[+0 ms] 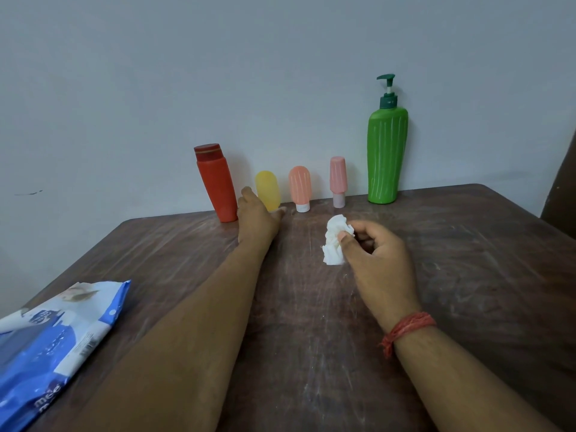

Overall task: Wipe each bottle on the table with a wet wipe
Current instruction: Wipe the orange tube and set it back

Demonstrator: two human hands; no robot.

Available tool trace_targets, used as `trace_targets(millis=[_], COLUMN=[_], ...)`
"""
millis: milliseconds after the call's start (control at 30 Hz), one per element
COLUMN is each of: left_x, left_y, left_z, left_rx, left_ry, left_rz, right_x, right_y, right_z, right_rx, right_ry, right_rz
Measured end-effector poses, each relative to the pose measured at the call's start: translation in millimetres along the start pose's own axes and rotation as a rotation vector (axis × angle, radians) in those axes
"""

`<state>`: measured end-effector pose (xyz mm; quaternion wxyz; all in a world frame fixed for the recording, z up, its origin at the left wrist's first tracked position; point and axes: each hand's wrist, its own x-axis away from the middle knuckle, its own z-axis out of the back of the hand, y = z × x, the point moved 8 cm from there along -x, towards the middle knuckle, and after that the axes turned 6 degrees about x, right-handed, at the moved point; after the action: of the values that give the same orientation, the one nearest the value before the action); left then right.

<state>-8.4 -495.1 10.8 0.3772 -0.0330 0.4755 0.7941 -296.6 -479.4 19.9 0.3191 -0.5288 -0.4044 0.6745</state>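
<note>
A crumpled white wet wipe (336,240) sat pinched between the thumb and curled fingers (363,232) of the right hand (377,260), held just above the middle of the surface (467,275). A red thread band (405,330) circled that wrist. The left hand (257,218) reached to the far edge, its fingers around the base of the soft, rounded yellow bottle (267,190); how tightly they closed on it could not be told. Five bottles stood in a row against the wall (280,73): a red bottle (216,182), cylindrical and leaning, with a gold-ringed cap; the yellow one just beside it; an orange ribbed tube (300,187) standing on its white cap; a slimmer pink tube (338,180), also cap down; and, well apart to the right, a tall green pump bottle (386,154) with pale vertical stripes and a dark green nozzle. A glossy blue and white wipes packet (56,341) lay flat at the near left edge. The surface was dark brown wood, scratched and streaked with whitish smears, with rounded far corners. The wall behind was plain, pale grey-blue.
</note>
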Motion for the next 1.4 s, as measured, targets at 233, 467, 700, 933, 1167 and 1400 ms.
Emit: trace_targets(millis=[233, 467, 700, 933, 1167, 1400], left_x=[21, -17, -30, -10, 74, 128], left_y=[68, 105, 120, 134, 119, 57], left_z=[18, -22, -29, -8, 44, 65], left_rx=[-0.369, -0.757, -0.741, -0.243, 0.47, 0.855], left_ry=[0.187, -0.089, -0.119, -0.122, -0.077, -0.133], left_rz=[-0.615, -0.732, -0.668, -0.481, -0.304, 0.153], right_x=[-1, -3, -5, -6, -3, 11], right_y=[1, 1, 5, 6, 7, 3], right_z=[1, 6, 9, 12, 16, -6], right_rx=[-0.023, -0.045, -0.042, -0.052, -0.006, 0.009], right_ry=[0.024, 0.058, 0.084, 0.099, 0.181, 0.023], right_rz=[-0.029, -0.037, -0.061, -0.06, -0.081, -0.134])
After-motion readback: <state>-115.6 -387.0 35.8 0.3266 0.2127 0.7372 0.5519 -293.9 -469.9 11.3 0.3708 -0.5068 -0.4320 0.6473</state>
